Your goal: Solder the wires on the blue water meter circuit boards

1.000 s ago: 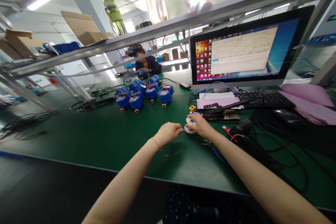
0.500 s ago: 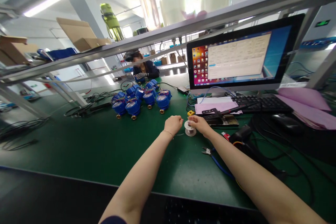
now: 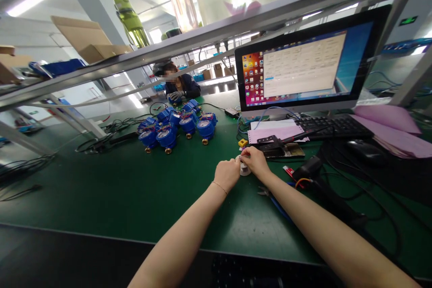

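Observation:
A small white spool (image 3: 244,169) stands on the green table (image 3: 135,189), partly covered by my fingers. My left hand (image 3: 228,173) is closed at the spool's left side; what its fingers pinch, if anything, is too small to make out. From the right, my right hand (image 3: 254,160) reaches over the top of the spool with its fingers bent together, and their tips are partly hidden. Just behind the hands lies a small yellow block (image 3: 242,143). Pliers with blue handles (image 3: 277,204) lie beside my right forearm.
Several blue meters (image 3: 167,136) stand behind on the left. A monitor (image 3: 303,67), keyboard (image 3: 334,127), mouse (image 3: 364,150) and black cables are on the right. A shelf (image 3: 135,60) crosses above. Across the table sits a person with gloved hands (image 3: 176,95).
My left hand has moved right, up against the spool, and now hides part of it. My right hand stays at the spool's top. The camera view has shifted slightly.

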The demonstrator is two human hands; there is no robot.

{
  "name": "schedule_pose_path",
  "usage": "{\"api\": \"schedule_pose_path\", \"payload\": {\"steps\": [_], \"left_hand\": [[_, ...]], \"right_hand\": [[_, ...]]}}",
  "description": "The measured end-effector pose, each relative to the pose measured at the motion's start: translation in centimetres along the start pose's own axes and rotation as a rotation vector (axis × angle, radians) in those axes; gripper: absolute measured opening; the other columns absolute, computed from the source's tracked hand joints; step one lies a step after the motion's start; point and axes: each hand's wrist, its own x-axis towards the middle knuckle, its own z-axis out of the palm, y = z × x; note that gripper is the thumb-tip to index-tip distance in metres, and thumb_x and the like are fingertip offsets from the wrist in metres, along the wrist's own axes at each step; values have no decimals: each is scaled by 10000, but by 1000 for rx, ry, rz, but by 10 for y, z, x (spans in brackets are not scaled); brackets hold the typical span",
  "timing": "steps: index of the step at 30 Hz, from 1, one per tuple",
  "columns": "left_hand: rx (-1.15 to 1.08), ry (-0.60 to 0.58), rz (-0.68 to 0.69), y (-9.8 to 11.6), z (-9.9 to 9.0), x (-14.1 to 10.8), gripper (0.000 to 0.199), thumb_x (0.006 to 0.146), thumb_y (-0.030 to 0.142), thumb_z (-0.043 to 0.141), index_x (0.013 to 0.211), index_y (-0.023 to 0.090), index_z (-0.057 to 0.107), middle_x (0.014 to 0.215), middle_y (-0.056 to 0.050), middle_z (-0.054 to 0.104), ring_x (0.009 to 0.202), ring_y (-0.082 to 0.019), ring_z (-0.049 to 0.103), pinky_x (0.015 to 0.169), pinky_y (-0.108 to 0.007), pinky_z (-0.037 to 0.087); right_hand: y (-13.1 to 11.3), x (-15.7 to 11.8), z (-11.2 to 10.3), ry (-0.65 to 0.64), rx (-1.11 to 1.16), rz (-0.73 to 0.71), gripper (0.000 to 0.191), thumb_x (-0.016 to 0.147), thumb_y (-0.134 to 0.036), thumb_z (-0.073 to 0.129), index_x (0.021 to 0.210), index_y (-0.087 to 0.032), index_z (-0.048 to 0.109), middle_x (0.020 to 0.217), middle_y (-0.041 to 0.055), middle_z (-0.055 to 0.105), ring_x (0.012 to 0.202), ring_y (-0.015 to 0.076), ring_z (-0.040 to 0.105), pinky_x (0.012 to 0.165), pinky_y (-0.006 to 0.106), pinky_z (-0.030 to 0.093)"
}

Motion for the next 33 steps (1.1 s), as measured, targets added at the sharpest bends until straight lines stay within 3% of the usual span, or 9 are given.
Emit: {"api": "schedule_pose_path", "payload": {"steps": [8, 12, 19, 26, 30, 33], "left_hand": [[50, -17, -7, 3, 2, 0, 230, 916, 169, 372, 1032, 104, 559, 910, -70, 666, 802, -174, 652, 700, -346, 524], [44, -13, -15, 4, 2, 2, 218, 910, 163, 388, 1019, 104, 567, 906, -67, 669, 792, -172, 653, 694, -344, 526], [-69, 25, 1, -1, 3, 0, 275, 888, 150, 359, 1061, 127, 572, 923, -110, 675, 833, -229, 660, 697, -344, 491], [-356, 39, -149, -19, -5, 4, 228, 810, 284, 526, 936, 174, 680, 839, -126, 706, 859, -271, 647, 722, -336, 454], [-661, -16, -180, -38, -10, 5, 266, 751, 315, 589, 945, 166, 692, 604, -30, 686, 644, -179, 629, 612, -244, 437], [-884, -7, -200, -46, -6, 0, 296, 773, 308, 528, 960, 139, 683, 610, -14, 680, 526, -122, 558, 547, -219, 413]], "right_hand": [[-5, -30, -8, -88, -221, -292, 180, 830, -142, 483, 906, -154, 645, 993, 84, 612, 931, 194, 562, 865, 318, 425], [-2, -36, -3, -51, -278, -346, 306, 821, -165, 511, 1119, -111, 549, 1103, 122, 570, 1015, 216, 530, 899, 347, 431], [8, -36, 4, -36, -336, -385, 321, 776, -63, 507, 1090, -125, 544, 1096, 105, 547, 1023, 199, 513, 919, 329, 436], [4, -36, 3, -47, -423, -342, 208, 791, -89, 509, 971, -147, 597, 1061, 88, 549, 986, 178, 525, 866, 282, 445], [-3, -32, 2, -56, -506, -294, 185, 783, -206, 577, 938, -129, 641, 1212, 146, 493, 1128, 245, 454, 963, 356, 367], [-8, -26, 4, -103, -577, -270, 219, 766, -232, 601, 927, -98, 664, 1294, 181, 441, 1219, 289, 373, 1021, 395, 291]]}}
